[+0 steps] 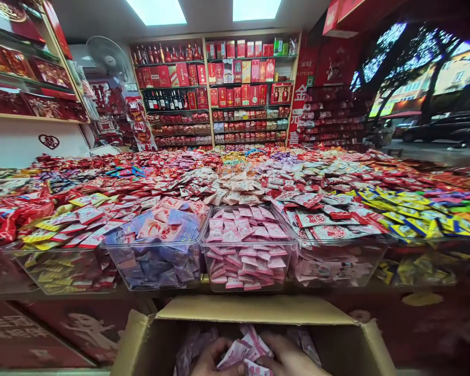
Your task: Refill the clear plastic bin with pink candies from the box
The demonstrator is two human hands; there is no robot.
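At the bottom of the view, both my hands reach into an open cardboard box [254, 310]. My left hand [212, 360] curls round the left side of a bunch of small pink-and-white candy packets [241, 351]. From the other side, my right hand [288, 356] presses on the same packets with bent fingers. Further packets lie in a crinkled clear plastic bag [191, 344] within the box; its lower part is out of frame. Straight above the box, a clear plastic bin [245, 286] is heaped with similar pink packets.
Neighbouring clear bins hold purple packets [160, 266], red-and-white packets [317, 218] and yellow-blue packets [415, 214]. Piles of wrapped sweets spread behind them. Shelves [211, 78] with bottles and red boxes line the back wall. A fan [107, 57] stands left; the street opens at right.
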